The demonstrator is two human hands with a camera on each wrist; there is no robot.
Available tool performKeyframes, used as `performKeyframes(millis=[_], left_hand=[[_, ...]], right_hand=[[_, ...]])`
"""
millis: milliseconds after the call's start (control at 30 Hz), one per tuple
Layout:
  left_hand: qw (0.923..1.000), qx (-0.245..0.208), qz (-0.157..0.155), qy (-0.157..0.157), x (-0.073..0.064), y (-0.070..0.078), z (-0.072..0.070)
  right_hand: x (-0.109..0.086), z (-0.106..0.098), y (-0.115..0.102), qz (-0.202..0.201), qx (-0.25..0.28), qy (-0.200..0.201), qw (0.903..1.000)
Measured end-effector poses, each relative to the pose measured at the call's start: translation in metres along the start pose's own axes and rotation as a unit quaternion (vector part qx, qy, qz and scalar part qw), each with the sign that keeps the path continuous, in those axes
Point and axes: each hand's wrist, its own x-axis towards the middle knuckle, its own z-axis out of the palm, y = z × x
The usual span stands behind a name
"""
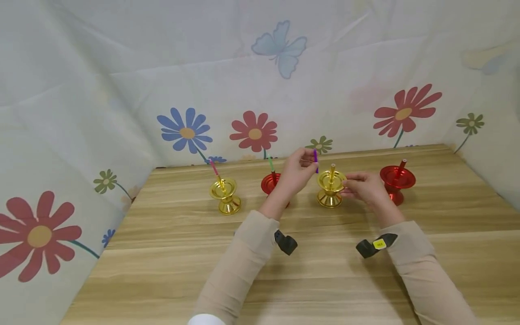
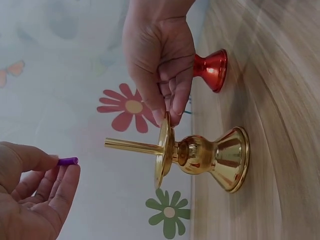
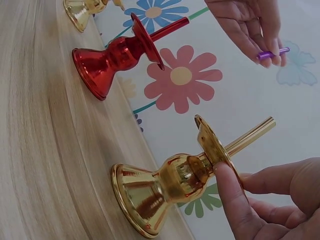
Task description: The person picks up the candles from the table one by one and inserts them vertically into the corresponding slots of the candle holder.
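Between thumb and fingertips, my left hand (image 1: 298, 169) pinches a short, thin purple stick (image 1: 316, 161), which looks like a tube at its end in the left wrist view. The stick is held apart from the gold candle holder (image 1: 331, 185), up and to the left of it. That holder stands upright on the table, its central tube (image 2: 132, 145) rising from a shallow dish. At the dish's right rim, my right hand (image 1: 365, 187) grips the edge between thumb and fingers (image 3: 231, 195). The left forearm and hand partly cover a red candle holder (image 1: 269, 183).
On the left stands another gold candle holder (image 1: 229, 205) with a pink stick (image 1: 214, 167) in its tube. A green stick (image 1: 271, 162) rises from the partly covered red holder. Right of my right hand is a second red holder (image 1: 404, 179). A flowered cloth (image 1: 341, 99) hangs behind the wooden table (image 1: 162, 253).
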Motion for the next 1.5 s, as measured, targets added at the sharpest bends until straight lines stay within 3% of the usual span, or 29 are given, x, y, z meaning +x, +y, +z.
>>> performKeyframes(millis=[267,567,833,1000,1200,1500], left_hand=[[0.9991,0.005,0.038,0.02,0.01,-0.003,0.007],[0.9979,-0.016,0.059,0.021,0.02,-0.007,0.017],[0.9974,-0.015,0.069,0.008,0.023,-0.012,0.021],[0.9981,-0.006,0.061,0.0,0.024,-0.012,0.022],[0.9985,0.013,0.053,-0.008,0.025,-0.014,0.024],[0.9905,0.089,0.101,-0.029,0.03,-0.012,0.026]], right_hand=[[-0.002,0.004,0.001,-0.004,-0.008,-0.006,0.9999],[-0.001,0.008,0.001,-0.006,0.032,-0.015,0.9994],[-0.002,0.011,0.002,-0.004,0.04,-0.019,0.999],[-0.003,0.011,0.001,0.001,0.04,-0.019,0.999],[-0.003,0.01,0.001,0.003,0.036,-0.014,0.9993],[-0.001,0.007,0.002,0.001,0.037,-0.008,0.9993]])
